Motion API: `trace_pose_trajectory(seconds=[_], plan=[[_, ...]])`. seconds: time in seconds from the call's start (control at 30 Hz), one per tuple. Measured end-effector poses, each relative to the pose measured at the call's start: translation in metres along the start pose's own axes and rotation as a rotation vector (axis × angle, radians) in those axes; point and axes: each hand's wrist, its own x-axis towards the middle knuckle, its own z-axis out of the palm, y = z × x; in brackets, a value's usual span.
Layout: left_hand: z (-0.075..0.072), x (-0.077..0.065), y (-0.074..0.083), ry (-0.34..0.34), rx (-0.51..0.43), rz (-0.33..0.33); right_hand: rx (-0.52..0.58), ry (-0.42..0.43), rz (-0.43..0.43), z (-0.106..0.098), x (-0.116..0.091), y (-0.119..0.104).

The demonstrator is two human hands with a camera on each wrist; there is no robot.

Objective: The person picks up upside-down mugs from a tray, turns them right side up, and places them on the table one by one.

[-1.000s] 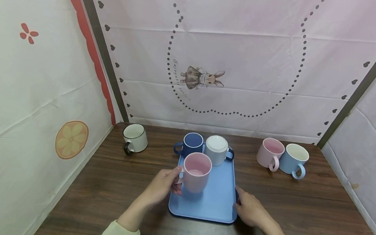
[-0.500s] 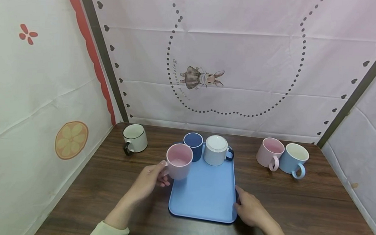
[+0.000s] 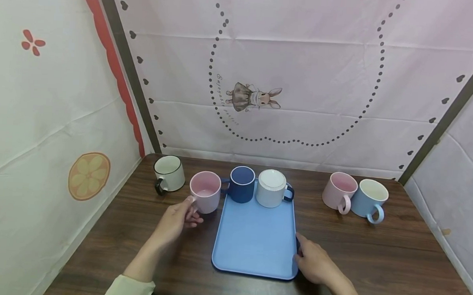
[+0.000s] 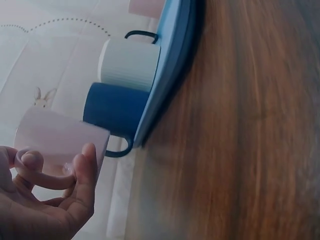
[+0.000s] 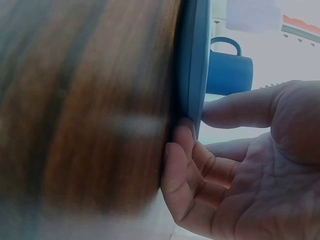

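Observation:
My left hand point(image 3: 177, 219) pinches the handle of a pink mug point(image 3: 206, 192) between thumb and fingers. The mug is upright, left of the blue tray point(image 3: 256, 246), beside the navy mug's handle. In the left wrist view a gap shows between the pink mug's base point(image 4: 106, 145) and the wooden tabletop. On the tray's far end stand the navy mug point(image 3: 242, 185) and an upside-down white ribbed mug point(image 3: 271, 190) with a dark handle. My right hand point(image 3: 315, 261) holds the tray's right rim; in the right wrist view its thumb lies over the rim, fingers curled below.
At the back left stands a white mug point(image 3: 171, 174) with black rim and handle. A second pink mug point(image 3: 335, 198) and a light blue mug point(image 3: 367, 203) sit side by side at the back right. Patterned cloth point(image 3: 304, 71) walls in the brown wooden table point(image 3: 378, 266).
The pink mug in my left hand has travelled left from over the tray to beside it, over the table. My right hand stays at the tray's rim.

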Motion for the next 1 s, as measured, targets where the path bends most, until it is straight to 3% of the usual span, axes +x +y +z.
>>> trace_pose_trajectory(seconds=[1.0], plan=[[-0.01, 0.045, -0.016, -0.012, -0.046, -0.136, 0.011, 0.0, 0.011, 0.0, 0.0, 0.0]])
